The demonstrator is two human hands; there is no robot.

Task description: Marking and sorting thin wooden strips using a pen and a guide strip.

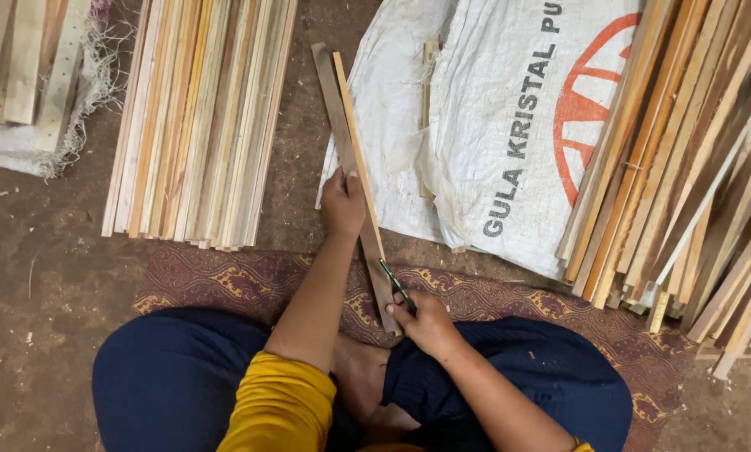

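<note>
Slat stacks first: large bundle of pale wooden slats (195,125) at upper left on dirt floor (32,276), second, more jumbled pile (685,176) at right. White woven sack (492,125) with red emblem spread between them. Patterned mat (225,280) under crossed legs in dark blue trousers.

Work piece: 2 long thin strips, dark flat strip (342,142) with narrower light strip (357,151) laid along its right edge, running from lap up toward sack.

Left hand (343,203) pressed down mid-length, fingers curled over both strips, pinning them. Right hand (425,322) closed round small green-handled tool (396,283), tip touching light strip near lower end.

Judged step: marking or trimming along light strip, dark strip serving as backing. Next move likely calls for steady downward hold from left hand, tool drawn along edge without letting the 2 strips slide apart. Blade shape too small to tell.
</note>
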